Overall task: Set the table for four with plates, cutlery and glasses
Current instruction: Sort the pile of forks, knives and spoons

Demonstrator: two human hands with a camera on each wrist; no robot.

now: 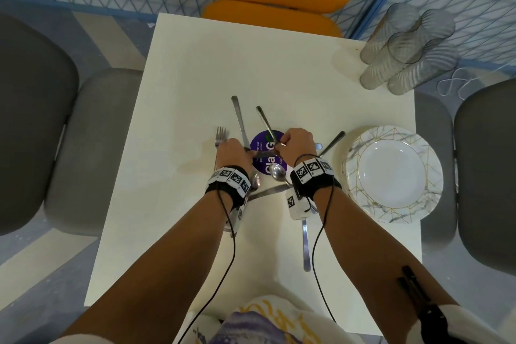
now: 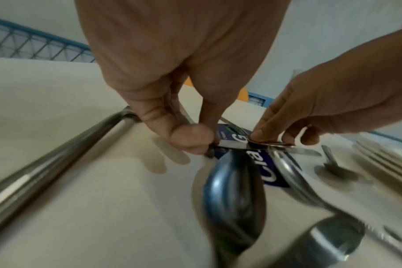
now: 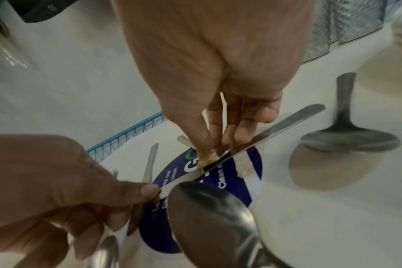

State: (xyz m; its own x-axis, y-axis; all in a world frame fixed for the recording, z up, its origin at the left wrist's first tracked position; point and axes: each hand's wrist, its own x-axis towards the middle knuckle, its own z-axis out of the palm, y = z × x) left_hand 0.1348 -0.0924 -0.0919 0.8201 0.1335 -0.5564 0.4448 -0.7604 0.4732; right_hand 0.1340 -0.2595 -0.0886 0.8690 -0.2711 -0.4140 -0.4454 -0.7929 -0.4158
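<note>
Left hand pinches one end of a flat steel knife at frame centre, over the round purple sticker. Right hand pinches the knife's other end.

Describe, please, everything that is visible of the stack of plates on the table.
The stack of plates sits at the table's right edge, near the person's right hand but not touched by it. The plates are round and white with a grey marble pattern and thin gold lines on the wide rim; the centre is plain and glossy. Several rims show at the left side, though the exact count cannot be told. A utensil handle points toward the stack; whether it touches is unclear.
</note>
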